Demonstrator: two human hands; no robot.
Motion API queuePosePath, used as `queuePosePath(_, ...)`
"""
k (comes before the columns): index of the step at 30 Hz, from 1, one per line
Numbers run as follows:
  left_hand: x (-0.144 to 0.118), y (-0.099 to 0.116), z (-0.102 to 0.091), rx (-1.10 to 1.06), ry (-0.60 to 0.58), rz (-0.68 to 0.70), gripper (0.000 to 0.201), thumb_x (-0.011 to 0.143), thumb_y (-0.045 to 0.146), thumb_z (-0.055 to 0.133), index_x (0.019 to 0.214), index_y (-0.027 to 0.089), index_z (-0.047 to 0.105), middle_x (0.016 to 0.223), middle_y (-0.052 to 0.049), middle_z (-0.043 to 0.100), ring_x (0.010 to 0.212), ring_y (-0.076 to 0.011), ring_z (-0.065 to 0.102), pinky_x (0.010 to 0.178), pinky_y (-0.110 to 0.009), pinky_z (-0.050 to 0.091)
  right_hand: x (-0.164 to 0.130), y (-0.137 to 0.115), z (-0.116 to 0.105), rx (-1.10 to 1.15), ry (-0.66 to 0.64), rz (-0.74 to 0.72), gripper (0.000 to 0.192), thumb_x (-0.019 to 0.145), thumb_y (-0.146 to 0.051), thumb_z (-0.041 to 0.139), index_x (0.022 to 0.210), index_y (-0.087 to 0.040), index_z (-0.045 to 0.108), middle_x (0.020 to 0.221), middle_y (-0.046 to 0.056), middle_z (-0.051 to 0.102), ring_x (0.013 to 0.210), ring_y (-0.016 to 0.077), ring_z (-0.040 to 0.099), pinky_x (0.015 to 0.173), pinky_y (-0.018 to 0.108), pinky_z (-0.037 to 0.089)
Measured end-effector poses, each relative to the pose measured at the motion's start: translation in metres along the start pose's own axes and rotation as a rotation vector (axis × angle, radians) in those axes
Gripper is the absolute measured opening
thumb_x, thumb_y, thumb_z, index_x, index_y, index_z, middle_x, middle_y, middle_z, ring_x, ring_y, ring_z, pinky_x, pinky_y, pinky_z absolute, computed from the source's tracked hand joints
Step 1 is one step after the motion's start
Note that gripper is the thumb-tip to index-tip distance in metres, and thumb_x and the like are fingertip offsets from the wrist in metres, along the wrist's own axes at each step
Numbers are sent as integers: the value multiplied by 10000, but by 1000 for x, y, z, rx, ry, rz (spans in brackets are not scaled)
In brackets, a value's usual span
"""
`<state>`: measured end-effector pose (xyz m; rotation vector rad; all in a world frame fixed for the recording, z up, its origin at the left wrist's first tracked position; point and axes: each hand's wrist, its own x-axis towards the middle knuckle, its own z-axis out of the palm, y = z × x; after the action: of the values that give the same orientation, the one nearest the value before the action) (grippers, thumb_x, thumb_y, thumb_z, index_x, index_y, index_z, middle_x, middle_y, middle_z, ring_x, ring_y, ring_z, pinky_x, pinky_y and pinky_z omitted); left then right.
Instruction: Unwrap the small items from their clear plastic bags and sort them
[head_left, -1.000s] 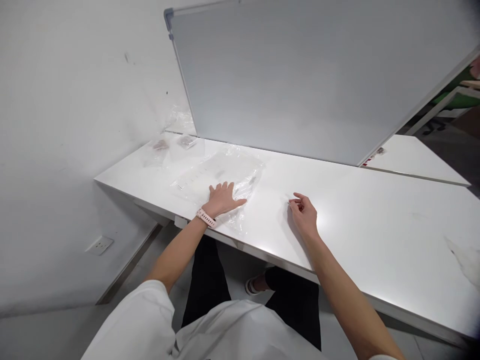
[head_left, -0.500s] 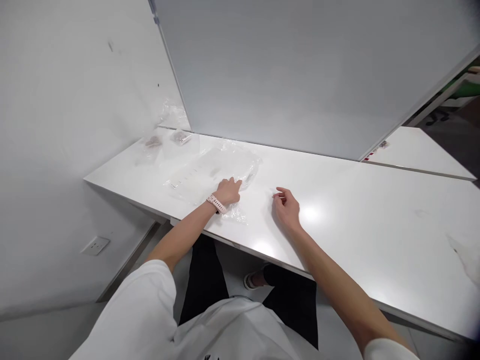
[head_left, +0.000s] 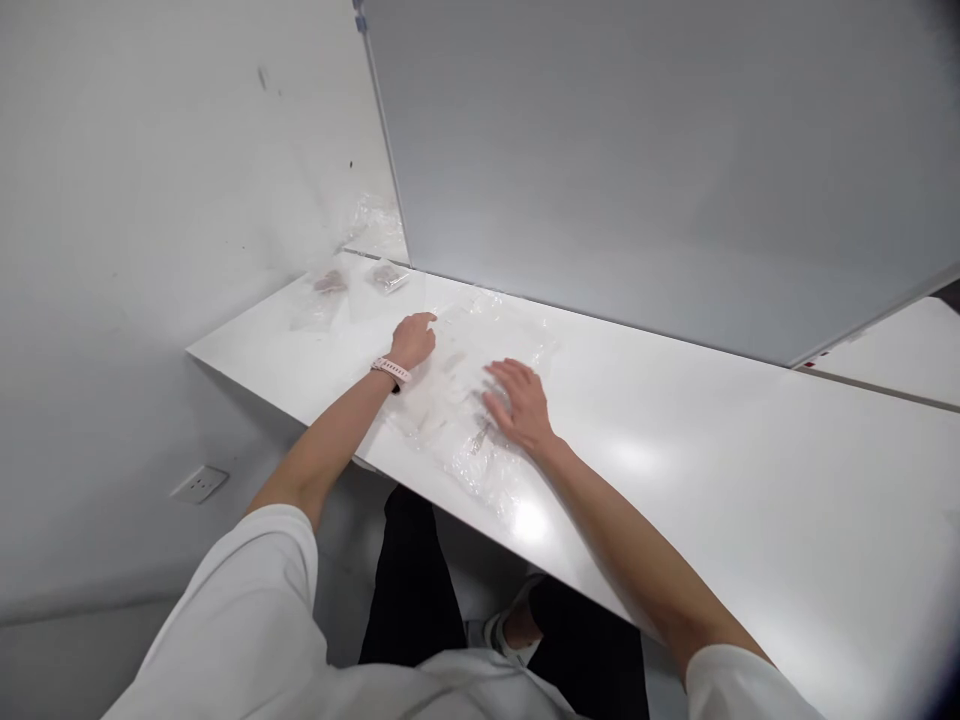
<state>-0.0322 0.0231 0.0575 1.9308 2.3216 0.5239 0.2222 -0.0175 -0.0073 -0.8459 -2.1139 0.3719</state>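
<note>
A large clear plastic bag (head_left: 480, 375) lies crumpled on the white table (head_left: 712, 480). My left hand (head_left: 414, 340), with a pink watch on its wrist, rests on the bag's left edge with fingers curled; whether it grips the plastic is unclear. My right hand (head_left: 517, 403) lies flat on the bag's right part, fingers spread, pressing it down. Small parts show faintly through the plastic near my right hand.
Two small clear bags with dark contents (head_left: 330, 282) (head_left: 390, 275) lie at the table's far left corner, with more clear plastic (head_left: 375, 225) behind. A large whiteboard (head_left: 637, 150) leans along the table's back. A wall (head_left: 150, 200) stands at left, with a socket (head_left: 197, 484) low down.
My right hand has moved left from the bare table onto the plastic bag. My left hand has shifted up to the bag's left edge. The bag looks pulled nearer and more crumpled.
</note>
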Motion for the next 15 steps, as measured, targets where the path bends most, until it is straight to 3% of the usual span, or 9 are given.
queuePosePath(2, 32, -22, -4, 53, 27, -47, 463, 961, 80, 434, 1419, 98, 500, 1502, -120, 512, 1363, -260, 485, 1171, -432, 348, 2, -2, 4, -54, -265, -144, 382, 989, -437, 479, 1293, -270, 640, 1391, 68, 611, 1364, 277, 470, 1142, 490, 343)
queuePosePath(4, 63, -38, -6, 92, 40, -75, 530, 948, 70, 485, 1474, 89, 422, 1566, -136, 421, 1416, -279, 417, 1182, -457, 335, 2, -4, 7, -99, -390, -154, 409, 1006, -458, 460, 1322, -261, 630, 1449, 75, 572, 1380, 286, 463, 1148, 503, 336)
queuePosePath(10, 149, -68, -2, 180, -7, -157, 862, 806, 55, 702, 1548, 122, 267, 1684, -186, 28, 1521, -458, -38, 1143, -711, 201, 4, -6, 9, -130, -429, -103, 474, 1012, -519, 446, 1371, -245, 590, 1525, 76, 498, 1421, 273, 424, 1182, 512, 311)
queuePosePath(13, 190, -86, 2, 210, -43, -198, 888, 811, 164, 746, 1552, 143, 257, 1683, -182, -70, 1496, -498, -121, 1078, -810, 112, 5, -6, 10, -125, -424, -86, 483, 1012, -537, 440, 1385, -257, 570, 1530, 62, 494, 1439, 252, 401, 1194, 504, 308)
queuePosePath(15, 212, -99, 4, 218, -65, -254, 836, 867, 359, 712, 1552, 180, 267, 1686, -161, -85, 1488, -513, -115, 1039, -841, 138, 5, -6, 10, -121, -415, -83, 489, 1010, -544, 444, 1388, -258, 562, 1528, 59, 496, 1443, 247, 395, 1195, 500, 313)
